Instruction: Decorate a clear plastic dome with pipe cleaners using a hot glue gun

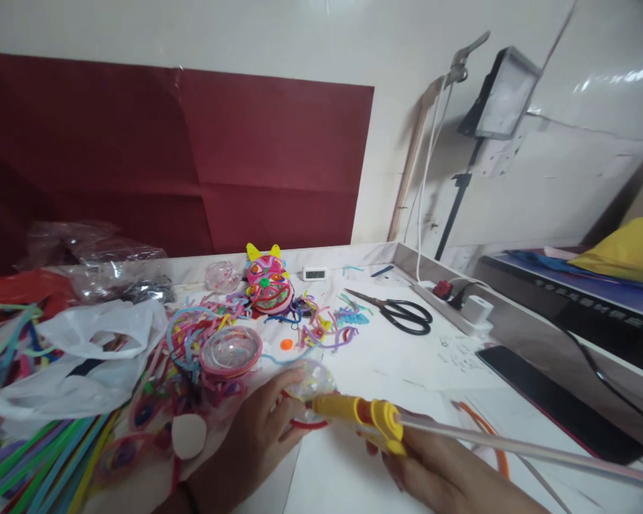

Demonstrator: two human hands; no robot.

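The left hand (257, 435) curls its fingers around a clear plastic dome (311, 380) low on the white table (386, 364). The right hand (439, 471) grips a yellow glue gun (372, 415), its tip touching the dome. Scissors (401, 314) lie well beyond.

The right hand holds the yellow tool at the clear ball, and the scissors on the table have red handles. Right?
No: the head view shows the scissors on the table have black handles, not red. The right hand does hold the yellow tool at the clear ball.
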